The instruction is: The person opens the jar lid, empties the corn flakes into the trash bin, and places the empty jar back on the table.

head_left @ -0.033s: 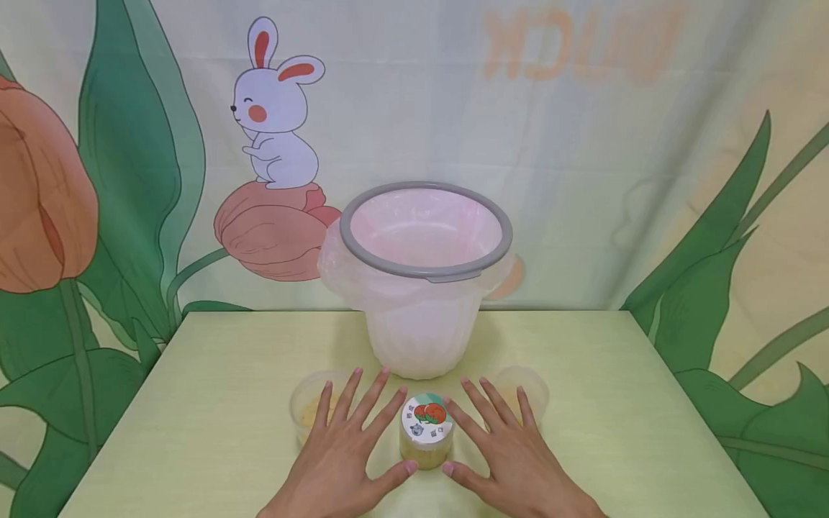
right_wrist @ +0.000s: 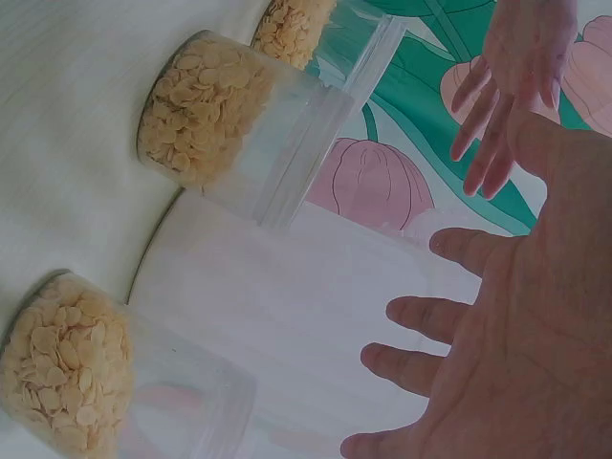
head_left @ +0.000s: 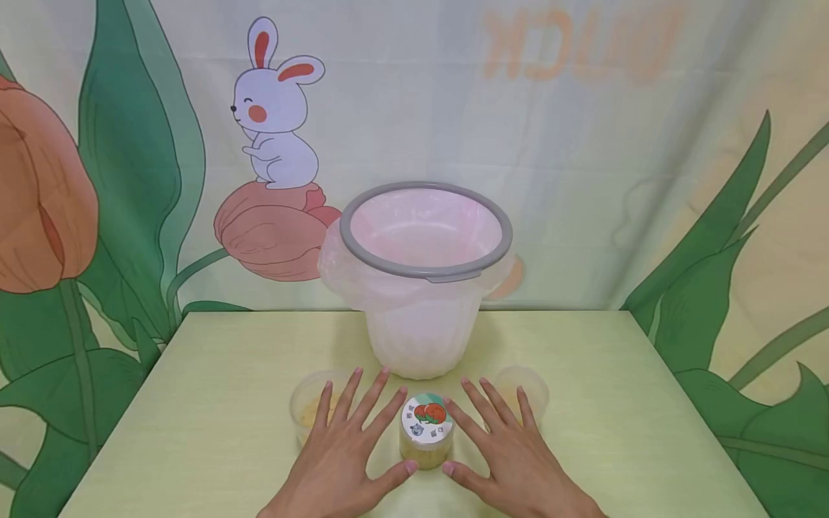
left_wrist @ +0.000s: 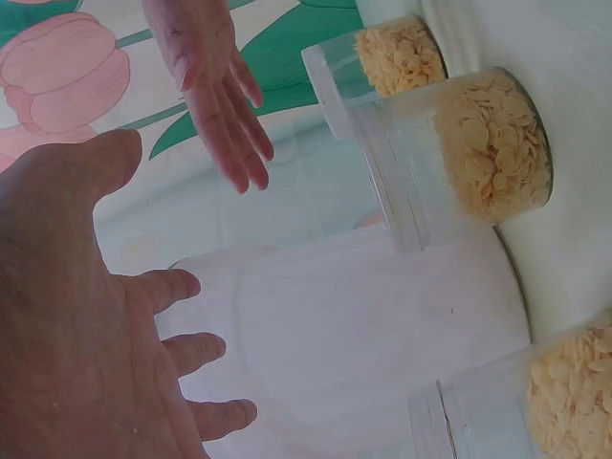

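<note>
Head view: 2 bare hands are laid flat on the pale green table, fingers spread and straight, nothing gripped. The left hand and the right hand flank a small clear plastic jar with a printed round lid; both thumb tips are seen just beside its base, though contact cannot be confirmed. A second clear lidless jar of pale flakes is partly hidden behind the left fingers, and a third clear jar is largely covered by the right fingers. Both forearms are cut off at the lower edge. Behind the jars, a white bucket lined with a translucent bag under a grey ring is stood at the table's middle. A cartoon rabbit-and-tulip backdrop is hung behind. Wrist views are tilted and washed out; flakes are visible through jar walls.
</note>
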